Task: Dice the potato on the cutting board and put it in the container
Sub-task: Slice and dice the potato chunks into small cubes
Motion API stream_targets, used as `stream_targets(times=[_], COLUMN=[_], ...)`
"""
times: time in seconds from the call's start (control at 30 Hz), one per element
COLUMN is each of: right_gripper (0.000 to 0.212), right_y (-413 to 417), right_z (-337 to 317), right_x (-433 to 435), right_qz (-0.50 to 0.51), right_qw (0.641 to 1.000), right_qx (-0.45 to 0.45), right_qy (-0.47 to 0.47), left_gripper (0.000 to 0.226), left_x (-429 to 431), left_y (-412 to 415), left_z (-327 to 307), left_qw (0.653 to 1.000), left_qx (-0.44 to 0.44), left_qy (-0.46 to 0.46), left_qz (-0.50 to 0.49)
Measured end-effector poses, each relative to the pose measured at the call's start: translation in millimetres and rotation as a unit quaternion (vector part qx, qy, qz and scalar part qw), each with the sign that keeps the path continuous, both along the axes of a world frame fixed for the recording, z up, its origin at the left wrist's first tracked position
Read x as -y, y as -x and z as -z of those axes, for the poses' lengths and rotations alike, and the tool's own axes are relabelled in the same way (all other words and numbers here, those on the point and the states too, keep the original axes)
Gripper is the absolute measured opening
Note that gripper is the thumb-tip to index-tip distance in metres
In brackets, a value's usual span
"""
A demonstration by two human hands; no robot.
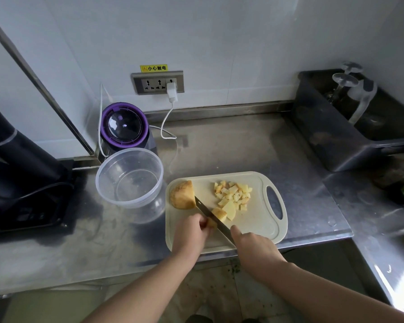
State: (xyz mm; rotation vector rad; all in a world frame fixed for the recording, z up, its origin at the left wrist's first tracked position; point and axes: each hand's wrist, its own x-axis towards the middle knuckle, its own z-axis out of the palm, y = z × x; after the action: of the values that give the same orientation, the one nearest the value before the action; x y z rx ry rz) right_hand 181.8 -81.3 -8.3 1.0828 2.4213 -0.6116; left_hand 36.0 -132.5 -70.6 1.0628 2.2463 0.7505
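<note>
A cream plastic cutting board [257, 222] lies on the steel counter [243, 148], its handle hole to the right. The left hand [191, 234] has its grip pinched on a small potato piece [212, 223] near the board's front edge, fingers curled over it. The right hand [254, 249] has its grip clenched round the handle of a kitchen knife [211, 215]. The palm hides the handle. The blade runs diagonally up and to the left, just beside the held piece, with its tip against the potato half [182, 195] at the board's far-left corner. Whether the edge touches the board is hard to say. A pile of potato dice [233, 193] sits mid-board, with two slices [229, 209] just in front of it. The clear round container [113, 166] stands on the counter just left of the board, and a purple blender [124, 127] is behind it.
</note>
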Motion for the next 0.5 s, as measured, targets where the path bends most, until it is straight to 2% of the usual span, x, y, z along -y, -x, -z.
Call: stream_targets(times=[0.33,0.5], right_gripper=[0.053,0.049], right_y=[-14,-18], right_z=[-13,-15], right_x=[4,10], right_qz=[0.022,0.013], right_qw=[0.998,0.999], right_qx=[-0.024,-0.017], right_qy=[-0.046,-0.050], left_gripper=[0.027,0.023], left_x=[2,0], left_y=[1,1], left_z=[6,8], left_qw=[0.999,0.998], left_qx=[0.035,0.055], left_qy=[0.008,0.019], left_qz=[-0.020,-0.039])
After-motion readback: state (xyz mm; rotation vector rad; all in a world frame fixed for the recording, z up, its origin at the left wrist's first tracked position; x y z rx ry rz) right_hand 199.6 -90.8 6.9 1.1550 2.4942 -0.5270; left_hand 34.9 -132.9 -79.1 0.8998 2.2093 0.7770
